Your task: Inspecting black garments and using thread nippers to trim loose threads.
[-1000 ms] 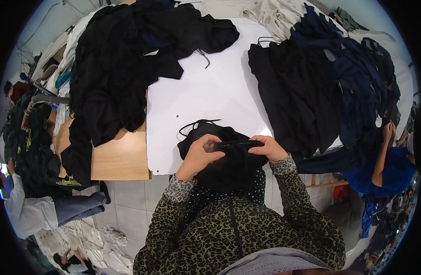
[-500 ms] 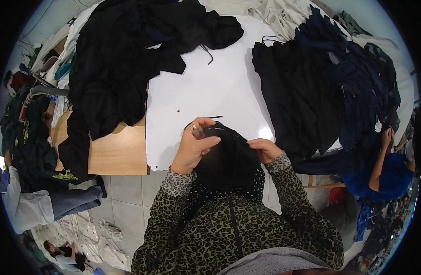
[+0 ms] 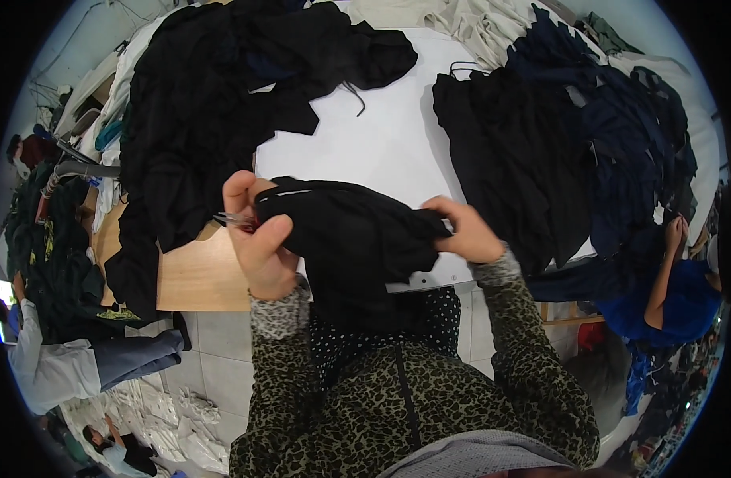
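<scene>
A black garment (image 3: 349, 231) is stretched between my two hands above the near edge of the white tabletop. My left hand (image 3: 262, 239) grips one end of it, thumb toward me. Thin metal points, like those of thread snips (image 3: 233, 219), stick out of the left palm; the rest of that tool is hidden. A short pale strip shows along the garment's upper edge beside the left fingers. My right hand (image 3: 467, 231) pinches the other end between thumb and fingers. The lower part of the cloth hangs toward my lap.
A large heap of black garments (image 3: 190, 119) covers the left side of the white table (image 3: 365, 135). More black garments (image 3: 513, 159) and navy ones (image 3: 628, 135) lie at right. Co-workers sit at right (image 3: 660, 295) and stand at left (image 3: 59, 358).
My hands have moved apart, the left one leftward, spreading the black garment sideways and lifting it. The metal points in my left hand now show more plainly.
</scene>
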Demonstrator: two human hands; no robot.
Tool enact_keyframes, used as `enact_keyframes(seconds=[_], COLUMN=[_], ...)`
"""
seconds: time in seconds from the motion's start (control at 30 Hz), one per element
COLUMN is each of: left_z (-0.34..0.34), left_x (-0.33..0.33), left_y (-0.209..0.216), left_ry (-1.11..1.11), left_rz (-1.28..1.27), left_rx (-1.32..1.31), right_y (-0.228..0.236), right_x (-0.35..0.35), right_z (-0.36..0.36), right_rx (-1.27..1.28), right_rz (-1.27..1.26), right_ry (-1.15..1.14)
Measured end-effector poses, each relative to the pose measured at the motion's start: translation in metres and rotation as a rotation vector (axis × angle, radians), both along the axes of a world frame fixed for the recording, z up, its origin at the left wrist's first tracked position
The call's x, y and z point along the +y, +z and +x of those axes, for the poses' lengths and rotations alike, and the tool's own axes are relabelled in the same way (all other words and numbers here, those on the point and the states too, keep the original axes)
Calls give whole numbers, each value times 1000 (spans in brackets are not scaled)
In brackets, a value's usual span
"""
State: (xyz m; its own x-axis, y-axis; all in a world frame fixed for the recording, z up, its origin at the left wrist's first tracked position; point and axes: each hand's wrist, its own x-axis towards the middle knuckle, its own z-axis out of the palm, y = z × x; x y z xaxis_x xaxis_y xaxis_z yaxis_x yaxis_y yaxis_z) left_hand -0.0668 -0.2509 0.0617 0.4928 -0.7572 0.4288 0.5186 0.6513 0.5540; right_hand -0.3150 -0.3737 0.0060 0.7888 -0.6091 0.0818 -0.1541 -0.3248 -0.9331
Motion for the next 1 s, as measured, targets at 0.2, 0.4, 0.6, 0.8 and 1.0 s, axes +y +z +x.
enact_keyframes(seconds=[0.2, 0.4, 0.6, 0.8, 1.0], left_z=[40, 25, 22, 21, 7], left_x=[-12, -22, -15, -14, -13], left_y=[-81, -121, -135, -142, -144], left_ry=[68, -16, 5, 0, 505], left_rz=[605, 736, 731, 748, 833], left_rx=[-522, -486, -487, -506, -1112], right_y=[35, -13, -30, -39, -53], right_x=[-1, -3, -2, -3, 1], right_z=[-34, -34, -35, -40, -25], right_rx=[72, -75, -59, -39, -325], right_rz=[369, 939, 970, 946, 1273], right_ry=[-44, -269, -245, -205, -410])
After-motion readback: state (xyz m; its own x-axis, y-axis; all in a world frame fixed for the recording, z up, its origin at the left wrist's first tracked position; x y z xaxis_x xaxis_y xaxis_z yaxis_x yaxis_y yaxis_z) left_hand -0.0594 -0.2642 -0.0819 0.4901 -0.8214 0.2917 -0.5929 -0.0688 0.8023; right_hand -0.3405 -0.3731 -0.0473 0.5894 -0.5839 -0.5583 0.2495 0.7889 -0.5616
